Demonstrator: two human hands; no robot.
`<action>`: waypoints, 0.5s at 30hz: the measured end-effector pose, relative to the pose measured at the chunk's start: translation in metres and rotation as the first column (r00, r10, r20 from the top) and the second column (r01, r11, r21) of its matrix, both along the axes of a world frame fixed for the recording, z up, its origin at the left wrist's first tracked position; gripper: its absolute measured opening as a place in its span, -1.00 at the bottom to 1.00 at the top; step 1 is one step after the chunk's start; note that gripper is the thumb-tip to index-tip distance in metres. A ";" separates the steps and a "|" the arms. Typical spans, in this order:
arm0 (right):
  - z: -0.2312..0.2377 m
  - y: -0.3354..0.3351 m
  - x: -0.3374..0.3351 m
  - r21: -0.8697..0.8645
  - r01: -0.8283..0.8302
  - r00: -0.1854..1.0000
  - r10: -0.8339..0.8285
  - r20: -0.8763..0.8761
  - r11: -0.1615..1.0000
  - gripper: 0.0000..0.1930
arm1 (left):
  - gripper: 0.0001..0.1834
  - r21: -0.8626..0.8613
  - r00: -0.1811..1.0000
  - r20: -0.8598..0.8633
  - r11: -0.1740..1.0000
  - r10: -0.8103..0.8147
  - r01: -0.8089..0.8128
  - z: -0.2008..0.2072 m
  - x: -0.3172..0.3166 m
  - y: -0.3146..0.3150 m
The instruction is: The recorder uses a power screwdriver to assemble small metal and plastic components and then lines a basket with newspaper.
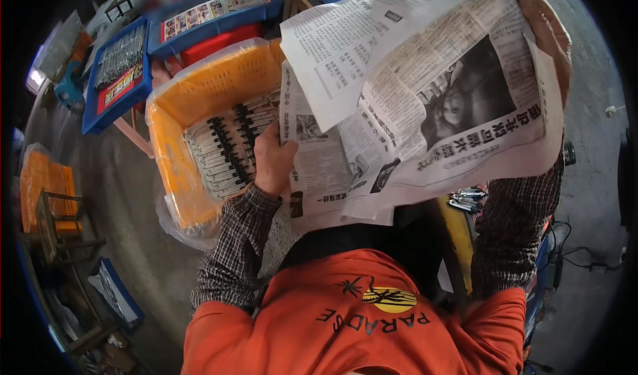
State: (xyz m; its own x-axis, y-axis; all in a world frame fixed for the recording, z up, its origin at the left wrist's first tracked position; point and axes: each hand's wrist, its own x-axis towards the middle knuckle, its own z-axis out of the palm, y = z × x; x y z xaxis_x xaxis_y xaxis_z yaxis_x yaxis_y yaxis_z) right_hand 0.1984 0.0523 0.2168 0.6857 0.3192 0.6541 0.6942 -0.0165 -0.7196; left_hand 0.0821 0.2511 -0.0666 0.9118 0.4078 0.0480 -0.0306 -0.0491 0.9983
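Note:
Large newspaper sheets (405, 142) are spread in the air between my two hands, bent and overlapping. At their left edge my left hand (274, 159) is closed, thumb on the paper. My right hand (546, 39) grips the upper right edge, its fingers partly hidden by the paper. Left of the sheets stands an orange-yellow crate (174, 150) lined with clear plastic. Rows of slim metal parts with black middles (222, 152) lie in it, close to my left hand. The newspaper covers the crate's right side.
Beyond the crate are a blue tray with printed sheets (212, 14) and a blue tray of metal rods (121, 59). Another yellow crate (46, 185) and a metal frame (60, 225) stand far left. Small metal parts (468, 199) lie by my right forearm; cables (585, 258) run across the floor.

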 end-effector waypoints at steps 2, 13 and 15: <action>-0.017 -0.058 0.073 0.401 -0.294 0.843 0.433 -0.319 0.868 -0.78 | -0.59 -0.443 0.997 0.081 0.895 -0.004 0.039 -0.011 0.002 -0.002; -0.020 -0.182 0.124 -0.072 0.203 0.957 -0.213 -0.195 0.977 -0.66 | -0.80 -0.357 0.991 -0.025 0.925 0.130 -0.131 -0.040 0.004 0.032; -0.036 -0.167 0.107 0.189 0.304 0.921 -0.237 -0.310 0.934 -0.65 | -0.80 -0.312 0.984 -0.044 0.933 0.173 -0.178 -0.055 -0.004 0.054</action>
State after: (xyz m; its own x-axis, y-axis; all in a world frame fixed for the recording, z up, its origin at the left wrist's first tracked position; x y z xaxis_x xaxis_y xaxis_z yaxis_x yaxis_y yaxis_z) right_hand 0.3049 -0.1144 0.1808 0.8882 -0.0398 0.4577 0.4585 0.0134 -0.8886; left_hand 0.0783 0.3050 -0.1213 0.8238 0.5536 -0.1215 -0.0345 0.2630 0.9642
